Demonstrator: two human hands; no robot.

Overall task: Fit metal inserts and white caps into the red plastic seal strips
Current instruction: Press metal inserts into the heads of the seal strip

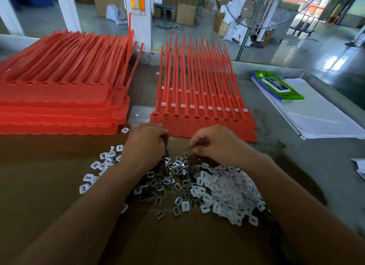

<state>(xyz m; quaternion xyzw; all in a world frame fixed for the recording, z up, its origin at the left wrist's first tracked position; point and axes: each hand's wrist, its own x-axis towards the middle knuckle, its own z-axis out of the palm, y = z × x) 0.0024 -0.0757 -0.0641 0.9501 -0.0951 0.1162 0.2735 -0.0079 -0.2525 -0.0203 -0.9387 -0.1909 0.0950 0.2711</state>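
Observation:
A sheet of joined red seal strips point(203, 124) lies in front of me, its sockets holding dark metal inserts; the sheets under it show white caps. My left hand point(145, 144) has curled fingers at the sheet's near left corner, which it seems to pinch. My right hand point(215, 144) hovers with fingers curled just below the sheet's near edge; whether it holds a small part I cannot tell. Below both hands lies a loose pile of metal inserts point(167, 183) and white caps point(227, 193) on brown cardboard point(49, 185).
A tall stack of red strip sheets point(59, 98) stands at the left. Papers and a green wipes pack point(276, 86) lie at the right on the grey table point(316, 150). A stray white cap point(125, 130) lies by the stack. A fan and boxes stand beyond the table.

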